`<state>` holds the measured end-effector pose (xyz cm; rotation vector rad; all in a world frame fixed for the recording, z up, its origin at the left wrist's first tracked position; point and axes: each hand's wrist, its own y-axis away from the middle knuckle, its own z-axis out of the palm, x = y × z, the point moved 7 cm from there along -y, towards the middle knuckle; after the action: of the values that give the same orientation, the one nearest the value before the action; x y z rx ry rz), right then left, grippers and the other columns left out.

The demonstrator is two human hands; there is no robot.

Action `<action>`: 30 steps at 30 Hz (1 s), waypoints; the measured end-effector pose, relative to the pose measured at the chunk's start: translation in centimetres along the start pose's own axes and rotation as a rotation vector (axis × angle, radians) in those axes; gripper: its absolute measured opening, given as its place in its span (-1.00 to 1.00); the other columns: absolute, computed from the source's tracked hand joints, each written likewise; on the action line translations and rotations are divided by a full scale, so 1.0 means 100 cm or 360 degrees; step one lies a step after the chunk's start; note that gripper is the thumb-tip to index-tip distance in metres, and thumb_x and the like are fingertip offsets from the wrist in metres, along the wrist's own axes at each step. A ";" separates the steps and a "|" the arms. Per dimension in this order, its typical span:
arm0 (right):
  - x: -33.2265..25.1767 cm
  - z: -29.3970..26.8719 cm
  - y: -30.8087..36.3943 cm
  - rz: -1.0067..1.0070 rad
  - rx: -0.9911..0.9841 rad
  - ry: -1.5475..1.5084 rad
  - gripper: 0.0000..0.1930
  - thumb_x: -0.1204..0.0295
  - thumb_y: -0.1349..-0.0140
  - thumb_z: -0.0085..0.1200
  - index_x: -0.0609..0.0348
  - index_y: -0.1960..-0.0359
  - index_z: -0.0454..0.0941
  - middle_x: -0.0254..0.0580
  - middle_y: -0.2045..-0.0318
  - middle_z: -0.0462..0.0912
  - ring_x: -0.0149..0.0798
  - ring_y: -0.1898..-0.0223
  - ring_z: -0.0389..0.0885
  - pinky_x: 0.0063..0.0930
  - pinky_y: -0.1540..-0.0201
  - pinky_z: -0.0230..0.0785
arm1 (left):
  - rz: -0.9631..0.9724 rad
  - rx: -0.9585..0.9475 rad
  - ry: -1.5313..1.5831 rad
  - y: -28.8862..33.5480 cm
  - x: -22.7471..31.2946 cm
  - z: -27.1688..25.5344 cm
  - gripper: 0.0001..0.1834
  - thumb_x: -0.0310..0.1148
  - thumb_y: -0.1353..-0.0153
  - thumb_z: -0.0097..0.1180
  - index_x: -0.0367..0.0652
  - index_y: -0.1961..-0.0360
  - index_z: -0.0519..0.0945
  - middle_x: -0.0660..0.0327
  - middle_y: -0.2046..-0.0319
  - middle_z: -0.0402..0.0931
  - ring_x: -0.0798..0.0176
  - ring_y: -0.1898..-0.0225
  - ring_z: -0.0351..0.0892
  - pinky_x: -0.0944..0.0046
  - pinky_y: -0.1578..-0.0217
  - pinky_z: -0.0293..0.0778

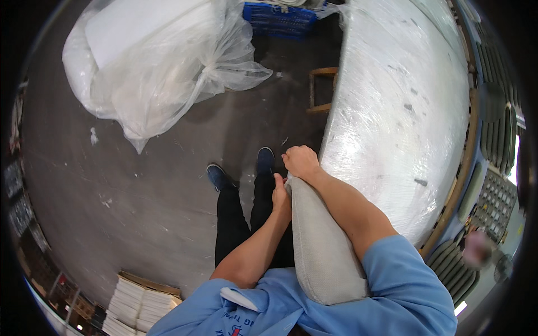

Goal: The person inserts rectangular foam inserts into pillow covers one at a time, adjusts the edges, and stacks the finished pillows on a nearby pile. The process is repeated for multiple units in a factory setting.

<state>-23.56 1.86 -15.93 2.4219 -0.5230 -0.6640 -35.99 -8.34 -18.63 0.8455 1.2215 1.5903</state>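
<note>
A light grey fabric cushion (322,246) stands on edge against my chest, between my arms, its narrow far end pointing away from me. My left hand (282,196) is closed at the left side of that far end, thumb up, with its fingers partly hidden. Just beyond it, my right hand (301,161) is curled into a fist over the cushion's far tip, and its fingertips are hidden. Close to my right hand runs the edge of a padded table (392,123) wrapped in clear plastic film, with a few small dark scraps on top.
On the floor at the far left lies a large clear plastic bag (162,84) with white padding inside. A blue crate (279,20) sits at the back, near a wooden stool (322,89). Stacked white material (137,305) is at lower left; dark grey cushions (454,269) line the right.
</note>
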 end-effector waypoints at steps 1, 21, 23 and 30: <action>-0.002 -0.003 0.001 -0.0018 -0.0002 -0.0028 -0.65 0.15 -0.37 0.11 0.18 0.35 0.77 0.09 0.29 0.77 0.18 0.15 0.75 0.00 -0.04 0.57 | -0.0067 -0.0302 0.0167 0.009 -0.003 0.009 -0.31 0.22 -0.53 -0.11 -0.18 -0.30 0.50 0.08 -0.16 0.59 0.04 -0.13 0.59 0.05 -0.18 0.50; 0.142 -0.041 0.166 0.0404 -0.0018 -0.0905 -0.59 0.01 -0.37 0.08 0.13 0.15 0.67 0.02 0.21 0.75 0.08 0.11 0.69 -0.06 0.02 0.49 | 0.0339 -0.0698 -0.2919 0.040 0.064 0.111 -0.54 -0.08 -0.31 0.32 -0.21 -0.07 0.70 0.09 -0.03 0.67 0.20 -0.06 0.62 0.17 -0.07 0.50; 0.139 -0.037 0.180 0.0405 0.0006 -0.0665 -0.61 0.03 -0.42 0.03 0.11 0.14 0.65 0.06 0.21 0.73 0.09 0.11 0.68 -0.05 0.01 0.48 | 0.0347 -0.0610 -0.2859 0.032 0.061 0.108 -0.52 -0.05 -0.37 0.24 -0.21 -0.11 0.71 0.03 -0.01 0.70 0.12 -0.04 0.66 0.13 -0.06 0.52; 0.134 -0.019 0.191 0.0491 0.0383 -0.0367 -0.59 0.00 -0.48 -0.02 0.11 0.26 0.57 0.10 0.42 0.70 0.20 0.29 0.68 0.08 0.23 0.48 | 0.0759 -0.0521 -0.3105 -0.002 0.058 0.091 -0.47 0.04 -0.40 0.09 -0.24 -0.03 0.72 -0.20 0.01 0.68 -0.20 -0.09 0.64 -0.01 -0.13 0.49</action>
<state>-15.84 -18.49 -7.44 2.4174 -1.1026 -0.7849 -29.63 0.12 -16.53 1.7492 -0.6454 0.5169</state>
